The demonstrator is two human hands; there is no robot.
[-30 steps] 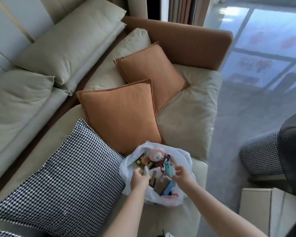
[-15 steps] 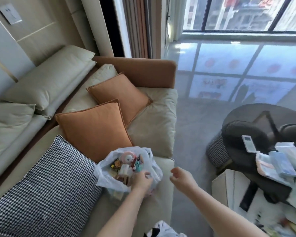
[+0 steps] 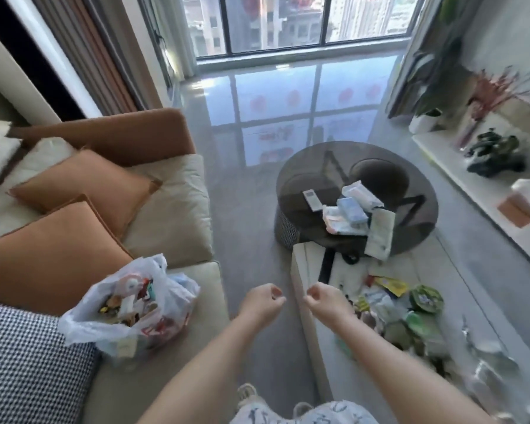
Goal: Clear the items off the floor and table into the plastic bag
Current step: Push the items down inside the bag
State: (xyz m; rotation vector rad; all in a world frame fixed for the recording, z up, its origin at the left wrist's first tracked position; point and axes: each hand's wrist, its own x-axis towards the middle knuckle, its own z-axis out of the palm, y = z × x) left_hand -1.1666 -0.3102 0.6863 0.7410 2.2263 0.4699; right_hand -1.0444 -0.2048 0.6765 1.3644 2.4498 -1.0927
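- Bottom edge: a lap in white cloth with a blue print [image 3: 303,414] is cut off by the frame, and two bare forearms reach forward from it over the grey polished floor [image 3: 251,240].
- The left hand [image 3: 262,304] and the right hand [image 3: 326,301] hang side by side above the floor, near each other but apart; each grip is loosely curled on nothing, released rather than clenched.
- Left of the hands, one thin white plastic bag [image 3: 126,313] sits open on the seat of the beige fabric sofa [image 3: 172,215], stuffed with small colourful items too jumbled to count.
- A black-and-white houndstooth cushion [image 3: 28,362] touches the bag and is cropped at the left edge.
- Right of the hands, a low white rectangular worktop [image 3: 315,347] carries a smeared heap of green and yellow packets [image 3: 410,313]; blur prevents a count.
- Two orange square cushions [image 3: 43,258] lean on the sofa behind the bag.
- Further off, one round dark glass worktop [image 3: 416,231] bears one white remote control [image 3: 312,199] and a stack of pale blue and white packs [image 3: 354,209], their number unclear.
- Farthest: tall windows [image 3: 288,22] with buildings outside.
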